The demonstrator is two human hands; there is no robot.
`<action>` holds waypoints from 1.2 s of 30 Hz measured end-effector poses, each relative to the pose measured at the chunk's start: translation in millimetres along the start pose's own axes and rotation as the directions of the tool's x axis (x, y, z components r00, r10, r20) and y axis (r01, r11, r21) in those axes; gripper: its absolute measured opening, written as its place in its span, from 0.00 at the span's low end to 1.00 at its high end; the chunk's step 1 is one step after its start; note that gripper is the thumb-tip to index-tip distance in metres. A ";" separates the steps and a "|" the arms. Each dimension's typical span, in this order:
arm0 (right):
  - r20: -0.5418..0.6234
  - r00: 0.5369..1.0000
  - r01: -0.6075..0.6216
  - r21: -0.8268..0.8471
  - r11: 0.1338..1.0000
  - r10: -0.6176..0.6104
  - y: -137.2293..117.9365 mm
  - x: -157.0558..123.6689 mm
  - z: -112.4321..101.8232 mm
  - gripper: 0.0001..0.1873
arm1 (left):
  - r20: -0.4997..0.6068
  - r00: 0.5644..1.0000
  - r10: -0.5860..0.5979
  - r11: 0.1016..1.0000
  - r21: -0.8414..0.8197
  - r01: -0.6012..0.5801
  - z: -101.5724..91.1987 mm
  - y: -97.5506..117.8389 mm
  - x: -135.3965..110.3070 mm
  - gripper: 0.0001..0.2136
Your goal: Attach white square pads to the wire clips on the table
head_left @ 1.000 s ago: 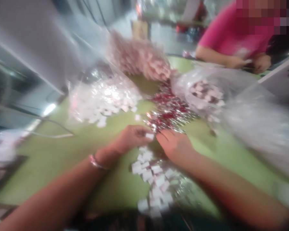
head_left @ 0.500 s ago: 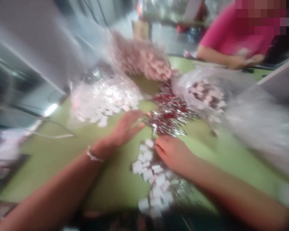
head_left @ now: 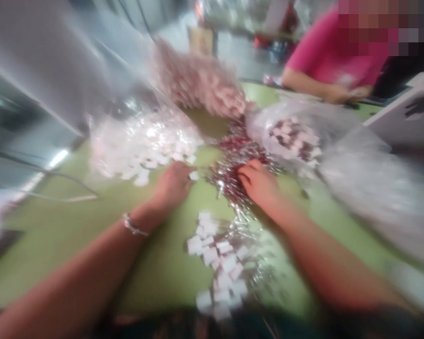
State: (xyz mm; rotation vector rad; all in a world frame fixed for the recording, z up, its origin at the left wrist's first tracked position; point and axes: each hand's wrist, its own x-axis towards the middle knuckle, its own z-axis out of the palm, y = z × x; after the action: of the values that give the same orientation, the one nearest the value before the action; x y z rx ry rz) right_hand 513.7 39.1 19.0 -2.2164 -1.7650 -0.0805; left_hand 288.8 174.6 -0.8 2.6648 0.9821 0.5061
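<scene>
My left hand [head_left: 173, 184], with a bracelet at the wrist, is closed with a small white piece [head_left: 193, 175] at its fingertips. Just beyond it lie loose white pieces [head_left: 141, 173] at the mouth of a clear plastic bag [head_left: 108, 141]. My right hand [head_left: 260, 184] reaches into a pile of thin silver and red pieces [head_left: 229, 176], its fingers curled together; blur hides what they grip. Nearer to me, between my forearms, several white block-like pieces [head_left: 226, 263] lie in a heap beside some shiny silver pieces [head_left: 245, 226].
A bag of pale pink pieces [head_left: 212, 89] stands at the back of the green table [head_left: 155, 268]. To the right, another plastic bag [head_left: 265, 125] holds white and dark red pieces [head_left: 297, 139]. A person in a pink shirt [head_left: 314, 52] works across the table.
My right hand has moved forward from beside the white heap onto the silver and red pile. My left hand has drawn back left from that pile, a white piece now at its fingertips.
</scene>
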 end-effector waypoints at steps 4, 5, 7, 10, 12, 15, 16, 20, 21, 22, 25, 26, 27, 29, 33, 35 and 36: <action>-0.015 0.999 0.038 -0.025 0.999 -0.039 -7.6 -5.0 -4.3 0.10 | 0.003 0.999 -0.052 0.980 -0.192 0.052 -4.3 7.6 -3.8 0.11; -0.022 0.999 0.046 -0.019 0.999 -0.046 -9.8 -6.9 -7.3 0.09 | 0.013 0.996 -0.089 0.956 -0.280 0.089 -5.6 9.8 -5.1 0.10; -0.013 0.998 0.065 0.000 0.998 -0.065 -15.5 -11.5 -13.7 0.09 | 0.075 0.972 -0.224 0.840 -0.492 0.231 -7.9 14.0 -7.5 0.10; 0.022 0.994 0.107 0.019 0.994 -0.107 -26.0 -19.3 -19.9 0.08 | 0.263 0.905 -0.335 0.497 -0.767 0.407 -9.0 19.0 -10.7 0.14; 0.023 0.989 0.143 0.042 0.989 -0.144 -31.4 -23.7 -20.5 0.08 | 0.353 0.888 -0.293 0.279 -0.857 0.433 -8.3 21.4 -12.4 0.15; -0.022 0.982 0.189 0.109 0.976 -0.188 -34.3 -27.5 -18.7 0.09 | 0.416 0.878 -0.235 0.077 -0.893 0.444 -7.8 24.7 -14.1 0.16; -0.040 0.979 0.201 0.140 0.969 -0.198 -34.2 -28.1 -18.3 0.10 | 0.428 0.875 -0.226 0.032 -0.895 0.445 -7.9 25.6 -14.3 0.16; -0.065 0.974 0.229 0.271 0.935 -0.219 -33.9 -29.4 -20.5 0.12 | 0.481 0.850 -0.214 -0.106 -0.877 0.469 -8.6 27.6 -14.3 0.11; -0.064 0.973 0.232 0.292 0.928 -0.223 -34.4 -29.8 -21.2 0.13 | 0.495 0.844 -0.206 -0.122 -0.869 0.480 -8.4 27.7 -14.2 0.10; -0.067 0.972 0.237 0.307 0.922 -0.227 -35.3 -30.2 -21.8 0.12 | 0.506 0.840 -0.198 -0.131 -0.862 0.489 -8.1 27.9 -14.2 0.10; -0.084 0.969 0.246 0.320 0.915 -0.231 -38.8 -31.7 -22.2 0.12 | 0.520 0.835 -0.180 -0.139 -0.854 0.502 -7.5 29.9 -14.2 0.10; -0.077 0.970 0.244 0.327 0.913 -0.231 -40.0 -32.0 -22.0 0.11 | 0.520 0.835 -0.180 -0.142 -0.854 0.501 -7.6 31.1 -14.2 0.10; -0.058 0.971 0.237 0.340 0.910 -0.231 -41.3 -32.2 -21.9 0.11 | 0.519 0.835 -0.181 -0.145 -0.854 0.499 -7.8 32.4 -14.2 0.10; 0.006 0.974 0.208 0.378 0.902 -0.227 -43.3 -32.0 -22.0 0.11 | 0.514 0.839 -0.180 -0.142 -0.857 0.495 -8.4 34.7 -14.2 0.09; 0.126 0.978 0.090 0.471 0.877 -0.168 -44.6 -30.6 -23.3 0.11 | 0.505 0.851 -0.146 -0.104 -0.863 0.494 -6.9 33.2 -15.1 0.12; 0.181 0.975 0.021 0.500 0.866 -0.128 -44.4 -30.0 -24.5 0.12 | 0.482 0.866 -0.136 -0.033 -0.875 0.482 -5.1 30.2 -15.8 0.13; 0.203 0.973 -0.006 0.505 0.863 -0.111 -44.4 -29.8 -25.1 0.12 | 0.464 0.876 -0.133 0.028 -0.882 0.471 -4.3 28.9 -16.2 0.14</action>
State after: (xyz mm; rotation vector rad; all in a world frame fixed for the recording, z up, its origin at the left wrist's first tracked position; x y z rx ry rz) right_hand 467.5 12.9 45.0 -1.8451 -1.7067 0.5814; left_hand 292.1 142.9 9.5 1.1050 0.6543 0.4380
